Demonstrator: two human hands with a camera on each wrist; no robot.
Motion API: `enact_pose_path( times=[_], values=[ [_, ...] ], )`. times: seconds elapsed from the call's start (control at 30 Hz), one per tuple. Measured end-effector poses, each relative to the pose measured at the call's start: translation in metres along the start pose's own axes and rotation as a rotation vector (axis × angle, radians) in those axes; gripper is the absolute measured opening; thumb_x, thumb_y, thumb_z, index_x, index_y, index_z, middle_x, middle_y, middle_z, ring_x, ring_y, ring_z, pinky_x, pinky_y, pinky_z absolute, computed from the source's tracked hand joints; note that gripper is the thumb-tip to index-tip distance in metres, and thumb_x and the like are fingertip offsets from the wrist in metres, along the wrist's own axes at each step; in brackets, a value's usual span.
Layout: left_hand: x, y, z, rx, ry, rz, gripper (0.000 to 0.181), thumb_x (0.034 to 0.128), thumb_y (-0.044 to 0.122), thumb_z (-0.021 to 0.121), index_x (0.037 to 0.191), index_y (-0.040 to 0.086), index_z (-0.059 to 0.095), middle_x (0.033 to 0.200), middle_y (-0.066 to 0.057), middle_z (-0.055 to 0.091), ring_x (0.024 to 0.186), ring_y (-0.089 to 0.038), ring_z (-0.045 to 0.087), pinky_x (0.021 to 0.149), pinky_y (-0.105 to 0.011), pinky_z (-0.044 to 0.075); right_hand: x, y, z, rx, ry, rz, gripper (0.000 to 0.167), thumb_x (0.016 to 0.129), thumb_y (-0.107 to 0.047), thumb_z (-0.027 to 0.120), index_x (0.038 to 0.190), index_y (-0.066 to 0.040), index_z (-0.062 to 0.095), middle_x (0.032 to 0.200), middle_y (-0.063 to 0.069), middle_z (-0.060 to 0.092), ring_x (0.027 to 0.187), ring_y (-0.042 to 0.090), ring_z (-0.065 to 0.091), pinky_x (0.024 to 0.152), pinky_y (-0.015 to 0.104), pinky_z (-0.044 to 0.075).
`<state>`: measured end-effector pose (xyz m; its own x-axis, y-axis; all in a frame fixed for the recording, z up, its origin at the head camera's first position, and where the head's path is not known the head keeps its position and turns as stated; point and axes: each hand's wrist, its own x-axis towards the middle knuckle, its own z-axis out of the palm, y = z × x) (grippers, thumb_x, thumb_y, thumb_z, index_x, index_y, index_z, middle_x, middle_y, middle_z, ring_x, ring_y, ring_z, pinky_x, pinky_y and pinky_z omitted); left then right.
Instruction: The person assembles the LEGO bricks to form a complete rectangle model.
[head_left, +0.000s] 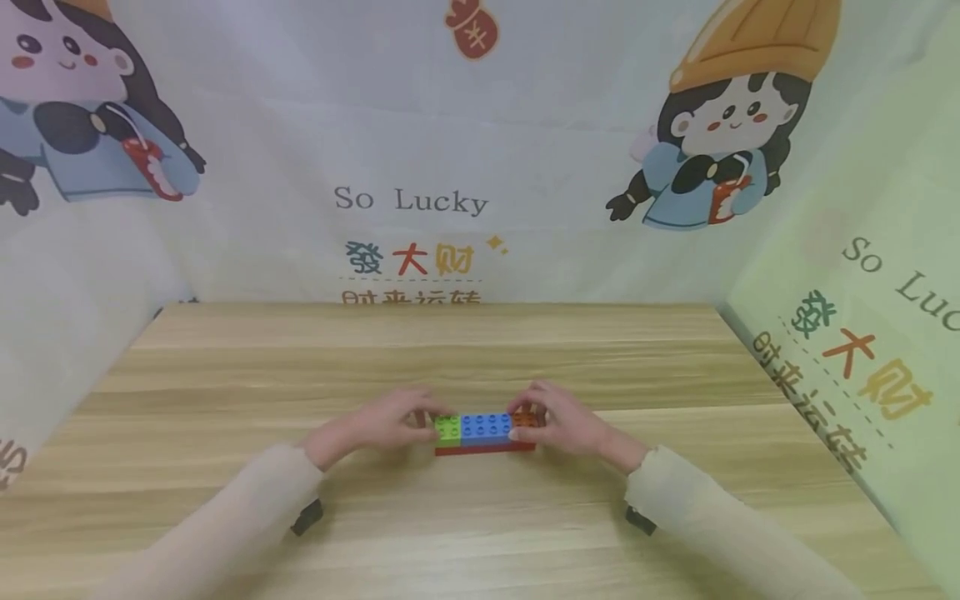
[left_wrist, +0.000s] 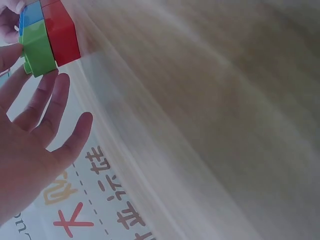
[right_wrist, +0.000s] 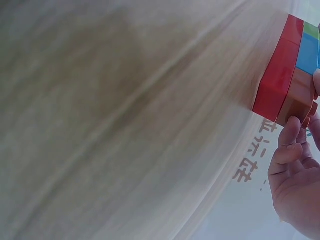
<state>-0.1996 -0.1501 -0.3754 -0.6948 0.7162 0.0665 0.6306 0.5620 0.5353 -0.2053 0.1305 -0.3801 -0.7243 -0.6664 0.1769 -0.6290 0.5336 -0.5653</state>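
Toy building bricks form a short two-layer bar at the middle of the table. On top sit a green brick [head_left: 448,428], a blue brick [head_left: 485,425] and an orange-brown brick [right_wrist: 297,95], over a bottom row of red bricks [head_left: 480,448]. My left hand [head_left: 395,418] pinches the green brick at the left end, its other fingers spread beside the end face in the left wrist view. At the right end, my right hand [head_left: 558,422] grips the orange-brown brick between thumb and fingers, partly hiding it in the head view.
The bar lies on a wood-grain table [head_left: 480,525]. A pale printed cloth [head_left: 555,250] with cartoon figures and lettering hangs behind the table and along its sides. A dark strap piece [head_left: 307,517] shows under the left sleeve, another [head_left: 640,520] under the right.
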Motion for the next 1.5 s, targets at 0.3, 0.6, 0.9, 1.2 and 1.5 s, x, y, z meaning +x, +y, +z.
enact_pose_path(
  times=[0.3,0.6,0.9,1.2,1.5],
  values=[
    [-0.002,-0.001,0.000,-0.010,-0.018,0.008,0.039,0.0834,0.021,0.060,0.119,0.008,0.054,0.103,0.001,0.054,0.086,-0.012,0.052,0.076,-0.029,0.044,0.000,0.002,0.002,0.015,-0.003,0.014,0.029,0.078,-0.027,0.067,0.101,-0.011,0.060,0.087,-0.006,0.047,0.077,0.011,0.044,0.064,0.027,0.041],
    [0.003,0.008,0.002,0.072,0.021,0.012,0.033,0.0797,0.017,0.063,0.111,0.008,0.056,0.101,0.000,0.058,0.089,-0.013,0.053,0.077,-0.029,0.044,0.000,0.002,0.002,-0.007,0.001,-0.003,0.033,0.078,-0.032,0.066,0.102,-0.011,0.060,0.088,-0.006,0.048,0.077,0.011,0.043,0.063,0.026,0.040],
    [0.014,0.019,0.016,0.154,0.136,-0.050,0.025,0.0753,0.026,0.068,0.092,0.011,0.056,0.082,0.007,0.055,0.072,-0.007,0.050,0.063,-0.024,0.043,0.000,0.003,0.002,0.012,0.003,0.005,0.031,0.078,-0.030,0.066,0.102,-0.012,0.060,0.088,-0.005,0.047,0.077,0.011,0.043,0.064,0.027,0.040],
    [0.018,0.024,0.017,0.149,0.124,-0.091,0.024,0.0740,0.023,0.070,0.088,0.012,0.053,0.080,0.008,0.052,0.068,-0.006,0.046,0.060,-0.022,0.041,0.000,0.004,0.001,0.007,0.006,0.007,0.032,0.078,-0.031,0.066,0.102,-0.012,0.060,0.087,-0.006,0.047,0.077,0.011,0.043,0.063,0.027,0.041],
    [0.015,0.021,0.016,0.081,0.137,-0.116,0.025,0.0760,0.028,0.068,0.092,0.013,0.057,0.082,0.007,0.056,0.073,-0.006,0.051,0.065,-0.023,0.043,0.000,0.004,0.001,0.005,0.003,0.020,0.031,0.078,-0.032,0.066,0.102,-0.013,0.059,0.087,-0.007,0.047,0.077,0.011,0.044,0.064,0.027,0.040]
  ],
)
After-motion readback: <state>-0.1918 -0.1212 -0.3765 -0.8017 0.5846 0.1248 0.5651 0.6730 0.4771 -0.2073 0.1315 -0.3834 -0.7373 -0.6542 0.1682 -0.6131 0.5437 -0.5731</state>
